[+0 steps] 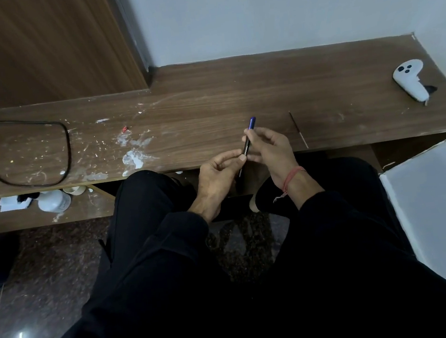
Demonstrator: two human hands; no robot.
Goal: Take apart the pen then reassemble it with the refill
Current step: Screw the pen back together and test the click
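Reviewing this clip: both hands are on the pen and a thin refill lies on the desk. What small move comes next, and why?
Probably a twist: the right hand turns the upper barrel while the left hand holds the lower end, to unscrew the pen. It looks whole, blue cap up, pinched by both hands, and the refill lies untouched on the desk.

A long brown wood-grain tabletop (235, 90) runs across the upper half of the frame, its left part spattered with white smears (132, 156). A thin refill (298, 129) lies on it right of centre, pointing slightly toward the lower right. A white controller (410, 80) rests near the upper right corner. A black cable (64, 147) loops over the left part, with a small red scrap (124, 128) just right of it. Below, at lower left, a shelf (88, 207) carries a white bottle (54, 200) on its side and paper scraps (9, 203).
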